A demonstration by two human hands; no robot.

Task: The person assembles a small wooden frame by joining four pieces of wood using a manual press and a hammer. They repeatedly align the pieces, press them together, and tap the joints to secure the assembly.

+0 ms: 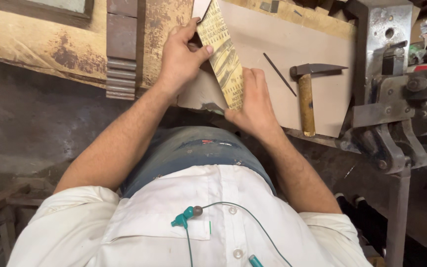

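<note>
Yellow printed strip (225,59) — left hand (181,59) and right hand (255,101) clamped on it (hammer (306,94) nearby).

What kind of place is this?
Likely a small workshop: a hammer on a worn workbench, a heavy metal bench machine, and both hands holding a printed strip.

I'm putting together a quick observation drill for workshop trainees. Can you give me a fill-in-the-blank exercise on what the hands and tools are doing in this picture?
1. The left hand and right hand both grip a yellowish printed strip that looks like ____.
2. The tool with a wooden handle lying on the pale board is a ____.
3. The thin dark rod lies to the ____ of the hammer.
4. The grey metal machine stands at the board's ____ edge.

Missing words: sandpaper; hammer; left; right
</note>
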